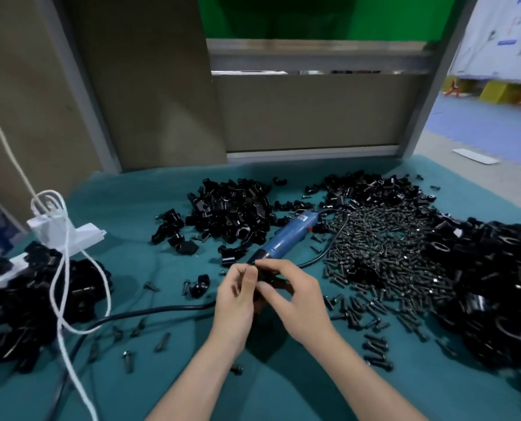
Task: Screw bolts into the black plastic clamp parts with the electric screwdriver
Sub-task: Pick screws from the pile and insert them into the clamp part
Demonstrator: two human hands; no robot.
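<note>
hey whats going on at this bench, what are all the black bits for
A person is fitting black clamps together by hand. The left hand and right hand both pinch one small clamp part over the green mat. The blue electric screwdriver lies on the mat just beyond the hands, held by nobody. A heap of loose bolts sits to the right, and more clamp piles lie around it.

White power strip [84, 233] on teal tablecloth [162, 378], white cord [59, 322] looped over it, green panel [313, 16] behind
</note>
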